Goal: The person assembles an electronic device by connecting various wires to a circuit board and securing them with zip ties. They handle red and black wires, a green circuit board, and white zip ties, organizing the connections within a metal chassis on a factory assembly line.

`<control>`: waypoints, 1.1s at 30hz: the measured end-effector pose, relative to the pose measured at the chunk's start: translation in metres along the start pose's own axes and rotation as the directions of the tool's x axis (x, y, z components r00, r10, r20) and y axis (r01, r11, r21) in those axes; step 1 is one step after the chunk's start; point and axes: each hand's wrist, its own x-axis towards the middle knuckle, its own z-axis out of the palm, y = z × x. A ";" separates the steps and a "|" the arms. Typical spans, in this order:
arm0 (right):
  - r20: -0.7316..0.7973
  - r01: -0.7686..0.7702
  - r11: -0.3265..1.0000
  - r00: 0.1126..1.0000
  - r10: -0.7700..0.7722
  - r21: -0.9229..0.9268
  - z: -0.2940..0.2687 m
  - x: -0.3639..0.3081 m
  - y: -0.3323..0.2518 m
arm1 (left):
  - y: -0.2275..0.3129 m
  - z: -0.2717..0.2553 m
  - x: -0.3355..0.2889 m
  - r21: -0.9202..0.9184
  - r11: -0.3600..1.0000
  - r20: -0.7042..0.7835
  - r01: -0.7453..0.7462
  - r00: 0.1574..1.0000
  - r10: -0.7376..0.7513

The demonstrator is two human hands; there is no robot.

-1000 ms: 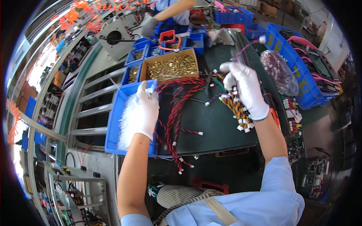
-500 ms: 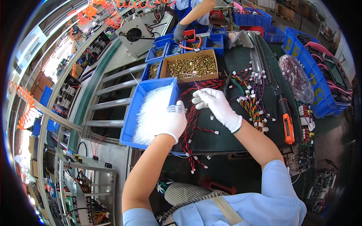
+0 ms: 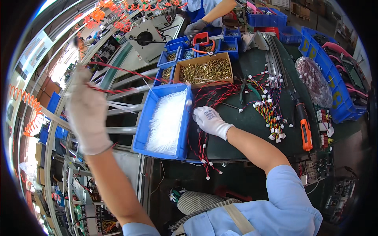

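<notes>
My left hand [image 3: 88,114], in a white glove and smeared by motion, is raised at the left over the roller track. A red twisted wire [image 3: 122,70] runs out of it in a loop, and thin white cable ties [image 3: 124,106] stick out beside it. My gloved right hand [image 3: 212,121] rests low over the bench, just right of the blue bin [image 3: 183,141] of white cable ties [image 3: 167,122]. Its fingers are curled at the red and black twisted wires [image 3: 202,137]; whatever they grip is hidden.
Behind the bin stand a cardboard box [image 3: 204,81] of brass-coloured fasteners and small blue bins [image 3: 172,57]. Right lie green-handled pliers [image 3: 252,89], multicoloured wire harnesses [image 3: 269,114] and an orange-black screwdriver [image 3: 305,131]. A co-worker's grey-gloved hand [image 3: 195,28] is beyond the box.
My left hand has swung from the bin's right edge far left, carrying red wire and cable ties. My right hand has dropped toward the wires beside the bin. The co-worker's hand has shifted slightly.
</notes>
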 end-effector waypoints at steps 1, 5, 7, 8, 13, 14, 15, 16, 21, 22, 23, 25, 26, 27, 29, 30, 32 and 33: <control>-0.083 0.061 0.998 0.995 -0.063 -0.020 0.005 0.000 0.008 | 0.028 -0.015 0.002 0.088 0.994 0.026 -0.068 0.997 0.066; -0.003 -0.168 0.535 0.953 0.304 0.828 -0.021 0.004 0.002 | 0.047 -0.001 -0.037 0.708 0.481 0.345 -0.518 0.847 0.404; -0.008 -0.185 0.513 0.937 0.350 0.838 -0.058 0.000 -0.044 | 0.014 0.002 -0.063 0.782 0.425 0.450 -0.456 0.885 0.121; -0.007 -0.199 0.502 0.926 0.378 0.841 -0.064 -0.002 -0.061 | -0.004 0.012 -0.081 0.790 0.589 0.273 -0.171 0.958 -0.088; 0.070 0.144 0.912 0.980 -0.184 0.383 -0.057 -0.035 -0.138 | -0.083 0.017 -0.127 0.699 0.631 0.050 0.337 0.857 -0.513; 0.220 0.067 0.943 0.965 -0.145 0.327 -0.061 -0.039 -0.146 | -0.088 0.011 -0.128 0.711 0.665 0.117 0.228 0.894 -0.432; 0.099 0.149 0.916 0.975 -0.199 0.372 -0.053 -0.043 -0.129 | -0.086 0.009 -0.123 0.746 0.651 0.075 0.143 0.952 -0.295; 0.011 0.246 0.924 0.965 -0.261 0.291 -0.077 -0.046 -0.117 | -0.077 0.003 -0.117 0.782 0.620 0.033 0.067 0.988 -0.149; -0.176 -0.345 0.843 0.938 0.298 -0.412 -0.165 -0.085 -0.015 | 0.049 -0.091 -0.106 0.970 0.166 0.025 -0.175 0.757 0.653; -0.170 -0.417 0.723 0.904 0.392 -0.551 -0.176 -0.098 0.005 | 0.068 -0.100 -0.116 0.983 -0.136 0.184 -0.126 0.735 0.652; -0.164 -0.454 0.595 0.864 0.476 -0.663 -0.178 -0.109 0.024 | 0.087 -0.108 -0.126 0.905 -0.422 0.340 -0.057 0.692 0.636; -0.019 -0.479 0.546 0.763 0.646 -0.687 -0.180 -0.107 0.041 | 0.111 -0.118 -0.154 0.929 -0.369 0.258 0.007 0.703 0.663; -0.055 -0.487 0.555 0.783 0.620 -0.674 -0.176 -0.110 0.053 | 0.117 -0.123 -0.165 0.941 -0.338 0.226 0.016 0.715 0.662; -0.065 -0.524 0.559 0.764 0.642 -0.642 -0.177 -0.105 0.056 | 0.121 -0.127 -0.180 0.939 -0.342 0.209 0.040 0.723 0.659; -0.049 -0.548 0.639 0.778 0.626 -0.539 -0.190 -0.096 0.052 | 0.132 -0.140 -0.208 0.899 -0.437 0.301 -0.012 0.743 0.598; -0.087 -0.561 0.694 0.802 0.591 -0.451 -0.200 -0.096 0.059 | 0.140 -0.147 -0.224 0.895 -0.446 0.293 0.011 0.740 0.606; -0.175 -0.548 0.830 0.832 0.527 -0.104 -0.220 -0.098 0.080 | 0.154 -0.157 -0.257 0.861 -0.499 0.282 0.100 0.723 0.631; -0.198 -0.459 0.831 0.825 0.530 0.314 -0.224 -0.095 0.088 | 0.163 -0.164 -0.276 0.828 -0.532 0.265 0.176 0.713 0.649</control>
